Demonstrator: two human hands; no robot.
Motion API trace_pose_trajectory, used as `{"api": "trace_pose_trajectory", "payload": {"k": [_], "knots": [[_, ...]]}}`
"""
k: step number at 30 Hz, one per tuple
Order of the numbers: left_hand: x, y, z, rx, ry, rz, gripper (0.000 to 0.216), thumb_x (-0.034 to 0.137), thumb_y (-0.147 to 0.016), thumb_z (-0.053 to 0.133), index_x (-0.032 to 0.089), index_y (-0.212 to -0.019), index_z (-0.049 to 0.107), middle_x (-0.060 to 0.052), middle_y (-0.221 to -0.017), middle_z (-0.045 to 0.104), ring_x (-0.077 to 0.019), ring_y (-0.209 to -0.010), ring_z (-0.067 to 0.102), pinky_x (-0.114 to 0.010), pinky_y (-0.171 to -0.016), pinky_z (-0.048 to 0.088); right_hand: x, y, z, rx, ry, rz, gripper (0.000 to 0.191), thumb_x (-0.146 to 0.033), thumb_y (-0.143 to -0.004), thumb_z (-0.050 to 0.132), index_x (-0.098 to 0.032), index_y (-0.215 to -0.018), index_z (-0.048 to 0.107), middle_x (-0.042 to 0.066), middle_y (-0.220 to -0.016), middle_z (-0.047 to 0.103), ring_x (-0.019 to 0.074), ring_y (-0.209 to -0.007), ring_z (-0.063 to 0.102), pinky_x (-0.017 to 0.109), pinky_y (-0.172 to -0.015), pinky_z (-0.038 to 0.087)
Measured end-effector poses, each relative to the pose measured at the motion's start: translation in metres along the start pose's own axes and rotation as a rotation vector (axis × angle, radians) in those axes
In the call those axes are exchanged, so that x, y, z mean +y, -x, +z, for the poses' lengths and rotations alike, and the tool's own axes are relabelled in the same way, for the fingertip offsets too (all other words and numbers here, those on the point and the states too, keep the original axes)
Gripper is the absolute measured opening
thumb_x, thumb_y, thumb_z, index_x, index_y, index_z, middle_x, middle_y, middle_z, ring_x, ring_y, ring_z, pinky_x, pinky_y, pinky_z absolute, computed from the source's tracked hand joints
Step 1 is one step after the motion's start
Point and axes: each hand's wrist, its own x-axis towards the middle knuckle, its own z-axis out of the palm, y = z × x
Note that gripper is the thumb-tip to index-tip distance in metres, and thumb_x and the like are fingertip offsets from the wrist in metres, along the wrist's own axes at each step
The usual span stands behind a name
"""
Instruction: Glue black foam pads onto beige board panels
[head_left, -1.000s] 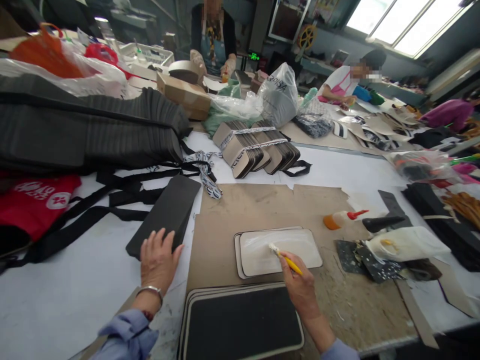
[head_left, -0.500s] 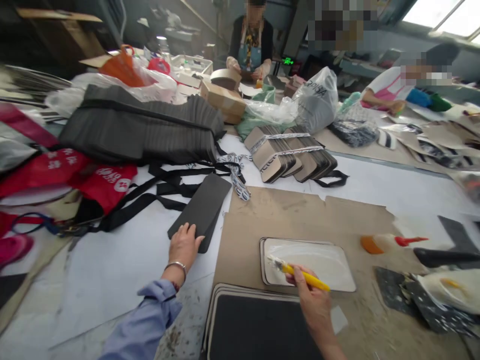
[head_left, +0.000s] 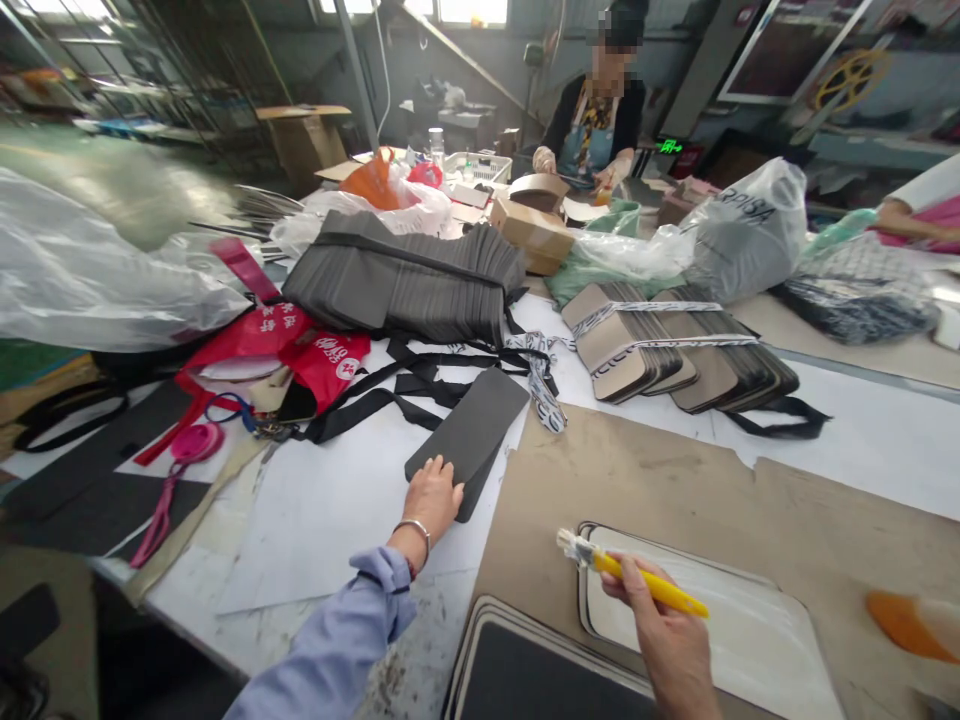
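Note:
My left hand rests on the near end of a dark grey rounded panel, fingers laid on top and thumb apart at its right side. Another dark panel shows beneath it, fanned out slightly. My right hand is closed around the yellow handle of a brush. Its whitish bristles point left, just past the left end of a pale, shiny-coated panel. Whether the bristles touch anything is unclear. Nearer to me lies a stack of black-topped panels with pale edges, partly hidden by my right forearm.
A long bundle of grey panels and strapped brown-and-black panels lie farther back. Black straps and red bags sit left. An orange-ended bottle is at right. A co-worker stands across the table; another's arm shows at right.
My view has swung left, so everything sits farther right. The brush has moved left over the coated panel, its bristles now past the left end. My left hand stays on the dark panel.

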Motion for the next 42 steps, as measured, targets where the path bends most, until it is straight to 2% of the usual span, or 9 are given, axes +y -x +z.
{"api": "trace_pose_trajectory", "payload": {"k": [6, 9, 13, 17, 21, 27, 33, 39, 42], "knots": [[0.006, 0.000, 0.003, 0.045, 0.040, -0.038, 0.024, 0.014, -0.081, 0.042, 0.008, -0.094, 0.061, -0.021, -0.121, 0.057, -0.0290, -0.116, 0.051, -0.043, -0.095, 0.042, -0.031, -0.012, 0.032, -0.053, 0.136, -0.260, 0.052, -0.067, -0.076, 0.042, -0.019, -0.074, 0.063, 0.008, -0.077, 0.068, 0.0244, -0.080, 0.064, 0.034, -0.073, 0.049], [0.004, 0.004, 0.005, 0.057, 0.084, -0.025, 0.023, 0.012, -0.083, 0.040, 0.011, -0.089, 0.062, -0.018, -0.125, 0.056, -0.0298, -0.118, 0.049, -0.044, -0.098, 0.040, -0.044, -0.022, 0.059, -0.155, 0.106, -0.376, 0.047, -0.060, -0.083, 0.037, -0.020, -0.069, 0.056, 0.005, -0.068, 0.064, 0.0180, -0.068, 0.062, 0.028, -0.064, 0.048], [0.000, 0.007, 0.007, 0.057, 0.160, -0.036, 0.024, 0.012, -0.084, 0.040, 0.015, -0.082, 0.063, -0.013, -0.126, 0.055, -0.0298, -0.121, 0.046, -0.047, -0.100, 0.038, -0.056, -0.041, 0.103, -0.318, 0.173, -0.429, 0.041, -0.054, -0.085, 0.034, -0.020, -0.071, 0.052, -0.003, -0.049, 0.051, 0.0128, -0.045, 0.050, 0.024, -0.048, 0.041], [-0.003, 0.003, 0.008, 0.035, 0.258, -0.101, 0.020, 0.010, -0.082, 0.046, 0.015, -0.075, 0.064, -0.012, -0.126, 0.056, -0.0298, -0.123, 0.045, -0.047, -0.101, 0.039, -0.058, -0.058, 0.139, -0.398, 0.390, -0.528, 0.034, -0.045, -0.082, 0.036, -0.022, -0.062, 0.050, -0.003, -0.049, 0.049, 0.0138, -0.047, 0.049, 0.025, -0.049, 0.036], [-0.005, 0.001, 0.006, 0.009, 0.351, -0.154, 0.011, 0.011, -0.076, 0.057, 0.017, -0.069, 0.063, -0.011, -0.127, 0.056, -0.0283, -0.125, 0.042, -0.046, -0.103, 0.038, -0.054, -0.069, 0.161, -0.454, 0.516, -0.500, 0.027, -0.038, -0.080, 0.037, -0.022, -0.067, 0.055, -0.002, -0.054, 0.054, 0.0153, -0.053, 0.053, 0.026, -0.055, 0.038], [-0.003, 0.007, 0.002, 0.015, 0.378, -0.138, 0.010, 0.006, -0.072, 0.058, 0.014, -0.077, 0.061, -0.012, -0.129, 0.053, -0.0296, -0.126, 0.040, -0.047, -0.104, 0.035, -0.056, -0.095, 0.175, -0.434, 0.614, -0.417, 0.025, -0.035, -0.081, 0.041, -0.021, -0.071, 0.059, 0.000, -0.055, 0.057, 0.0169, -0.056, 0.056, 0.026, -0.057, 0.039], [0.002, 0.008, 0.002, 0.047, 0.204, -0.053, 0.016, 0.007, -0.077, 0.050, 0.013, -0.084, 0.063, -0.014, -0.126, 0.056, -0.0320, -0.121, 0.045, -0.049, -0.101, 0.039, -0.075, -0.130, 0.178, -0.337, 0.716, -0.320, 0.024, -0.031, -0.081, 0.044, -0.015, -0.080, 0.062, 0.004, -0.062, 0.060, 0.0199, -0.066, 0.060, 0.027, -0.062, 0.039], [-0.005, 0.003, 0.013, 0.240, 0.163, -0.028, 0.019, 0.007, -0.076, 0.047, 0.014, -0.081, 0.063, -0.012, -0.112, 0.065, -0.0291, -0.109, 0.056, -0.045, -0.092, 0.048, -0.083, -0.128, 0.170, -0.361, 0.723, -0.287, 0.025, -0.032, -0.084, 0.043, -0.015, -0.081, 0.061, 0.005, -0.067, 0.061, 0.0196, -0.071, 0.061, 0.026, -0.064, 0.039], [-0.017, -0.001, 0.015, 0.335, 0.183, -0.044, 0.021, 0.010, -0.079, 0.043, 0.013, -0.090, 0.061, -0.011, -0.095, 0.070, -0.0233, -0.090, 0.065, -0.038, -0.080, 0.053, -0.088, -0.118, 0.169, -0.409, 0.655, -0.274, 0.036, -0.041, -0.088, 0.036, -0.016, -0.076, 0.059, 0.005, -0.064, 0.061, 0.0169, -0.063, 0.060, 0.025, -0.058, 0.040]]}}
